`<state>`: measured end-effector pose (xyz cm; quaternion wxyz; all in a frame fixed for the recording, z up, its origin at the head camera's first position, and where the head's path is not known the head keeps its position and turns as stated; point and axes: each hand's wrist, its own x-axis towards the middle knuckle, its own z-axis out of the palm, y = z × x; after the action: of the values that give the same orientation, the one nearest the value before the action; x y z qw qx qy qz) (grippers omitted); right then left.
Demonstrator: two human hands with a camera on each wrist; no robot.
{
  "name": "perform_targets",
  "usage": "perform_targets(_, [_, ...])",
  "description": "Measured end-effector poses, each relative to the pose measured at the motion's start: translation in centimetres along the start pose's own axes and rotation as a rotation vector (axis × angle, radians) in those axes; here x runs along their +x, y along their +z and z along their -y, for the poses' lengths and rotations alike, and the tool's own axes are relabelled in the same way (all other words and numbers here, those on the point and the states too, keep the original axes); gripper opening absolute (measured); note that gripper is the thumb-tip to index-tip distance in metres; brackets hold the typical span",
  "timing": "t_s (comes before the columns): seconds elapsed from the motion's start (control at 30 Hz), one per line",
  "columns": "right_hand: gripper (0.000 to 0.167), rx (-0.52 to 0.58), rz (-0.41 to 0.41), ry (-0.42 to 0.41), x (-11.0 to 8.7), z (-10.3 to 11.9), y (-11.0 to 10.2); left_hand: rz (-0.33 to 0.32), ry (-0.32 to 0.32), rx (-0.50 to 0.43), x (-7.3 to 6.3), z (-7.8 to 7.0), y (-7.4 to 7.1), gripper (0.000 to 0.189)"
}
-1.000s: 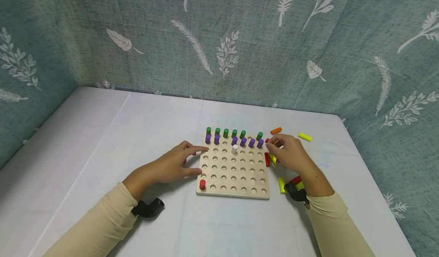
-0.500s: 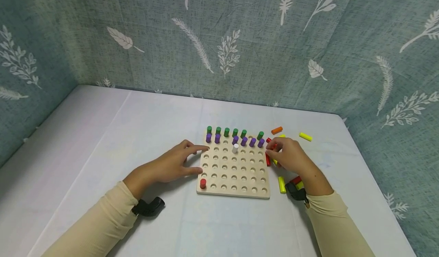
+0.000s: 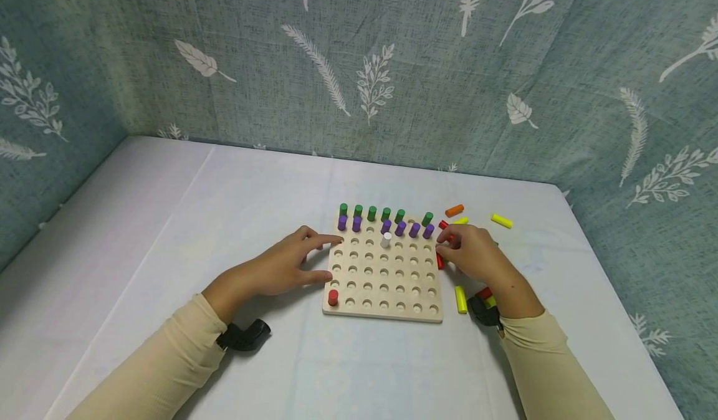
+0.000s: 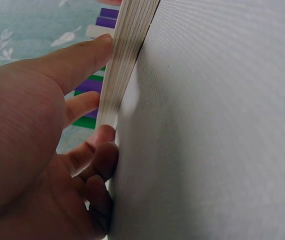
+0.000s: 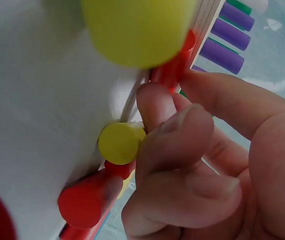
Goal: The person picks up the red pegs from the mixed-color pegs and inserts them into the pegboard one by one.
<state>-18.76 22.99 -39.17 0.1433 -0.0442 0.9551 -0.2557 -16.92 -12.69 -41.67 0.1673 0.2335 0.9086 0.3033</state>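
Note:
A pale wooden pegboard (image 3: 392, 295) lies on the table with upright pegs in some holes: green pegs (image 3: 373, 213) along the back, purple pegs (image 3: 401, 229) before them, one white peg (image 3: 386, 240) and one red peg (image 3: 333, 298) at the front left corner. My left hand (image 3: 287, 263) touches the board's left edge, thumb and index finger extended against it. At the right edge, my right hand (image 3: 473, 253) pinches the end of a loose red peg (image 5: 171, 71) between thumb and fingertip. Its other fingers are curled in, and they hide part of the pegs below.
Loose pegs lie right of the board: a yellow peg (image 3: 461, 300) at the front, another yellow peg (image 3: 502, 221) at the far right and an orange peg (image 3: 454, 210) at the back. A patterned curtain (image 3: 252, 83) hangs behind the table.
My right hand has shifted slightly down and right, from beside the back red peg to the red peg at the board's edge. The left hand stays at the board's edge.

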Motion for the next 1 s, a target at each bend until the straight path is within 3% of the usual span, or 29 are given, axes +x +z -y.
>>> perform_targets(1.0, [0.022, -0.037, -0.007, 0.006, 0.25, -0.11, -0.03, 0.007, 0.004, 0.011, -0.04, -0.39, -0.22, 0.072])
